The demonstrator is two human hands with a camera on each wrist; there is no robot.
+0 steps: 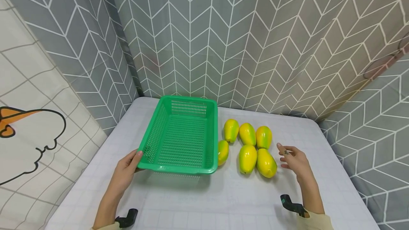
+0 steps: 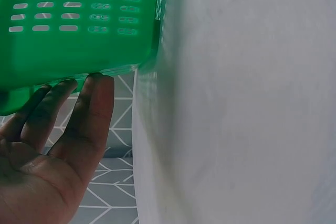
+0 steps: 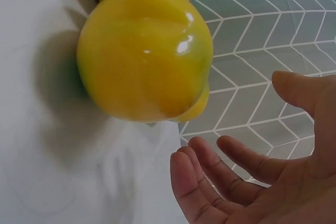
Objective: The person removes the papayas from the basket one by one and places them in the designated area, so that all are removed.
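Observation:
An unfilled green plastic basket (image 1: 183, 139) with slotted walls is on the left half of the table. My left hand (image 1: 127, 168) holds its near left corner, thumb over the rim. In the left wrist view, the fingers (image 2: 86, 121) of that hand touch the basket's outer side (image 2: 79, 51). Several yellow-green papayas (image 1: 247, 159) lie to the right of the basket. One papaya (image 1: 223, 152) is partly hidden by the basket's right rim. My right hand (image 1: 295, 160) hovers just right of the nearest papaya (image 1: 266, 163), fingers loosely bent and holding nothing.
A white cloth covers the table (image 1: 243, 201). Grey curtains (image 1: 198, 38) with white chevron lines hang behind and on the right. At the left hangs a white gridded cloth (image 1: 28, 70) with a cartoon print. Black mounts (image 1: 127, 218) sit on both wrists.

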